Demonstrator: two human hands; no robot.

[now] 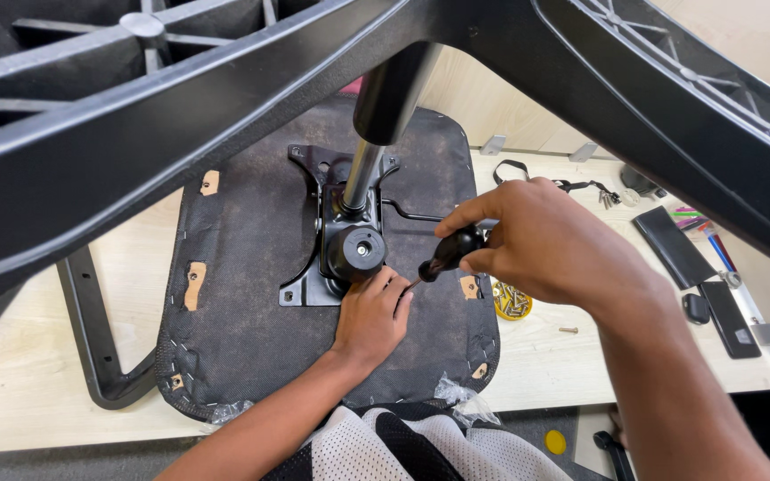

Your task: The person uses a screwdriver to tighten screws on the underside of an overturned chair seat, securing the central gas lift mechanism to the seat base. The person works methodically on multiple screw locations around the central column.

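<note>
Chair base spokes [180,116] across frame top | right hand [554,245] clamped on screwdriver [446,256], centre | left hand [372,316] spread flat beside mounting plate [336,236] on upturned seat [251,294] | fastening judged unfinished; loose screws [511,301] remain.

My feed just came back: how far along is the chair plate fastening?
Done: metal plate sits on the upturned seat, gas column in it. In hand: right hand drives a screwdriver at the plate's near corner; left hand steadies. Left: screws in yellow lid.
</note>
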